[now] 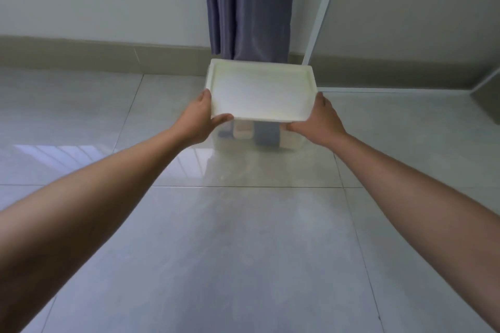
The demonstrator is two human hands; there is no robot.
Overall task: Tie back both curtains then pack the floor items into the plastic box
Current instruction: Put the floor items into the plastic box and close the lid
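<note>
On the tiled floor [243,251], close to the baseboard [94,54] at its far edge, stands the clear plastic box [290,142], and you are holding its pale lid [261,92] over it with both hands. Your left hand [198,119] grips the lid's left near corner: the thumb lies along the left edge, and one fingertip curls up around the front edge, so the fingers are clamped on the lid. The lid is tilted, with its far edge higher than the near one, and its raised rim faces you. Whether it already touches the box's rim cannot be told; the image is somewhat blurred there. Below the lid's near edge, through the box's front wall, you can see the packed items: a pale pinkish one [242,131] toward the left and a blue one [266,136] beside it, both standing inside the box. Their exact kind is too blurred to tell. Your right hand [318,121] takes the lid's right near corner in the same way, thumb up the right edge, fingers closed under the front edge. Behind the box, the dark blue curtain [249,5] hangs gathered into a narrow column against the wall, with a white frame [323,8] leaning just to its right.
</note>
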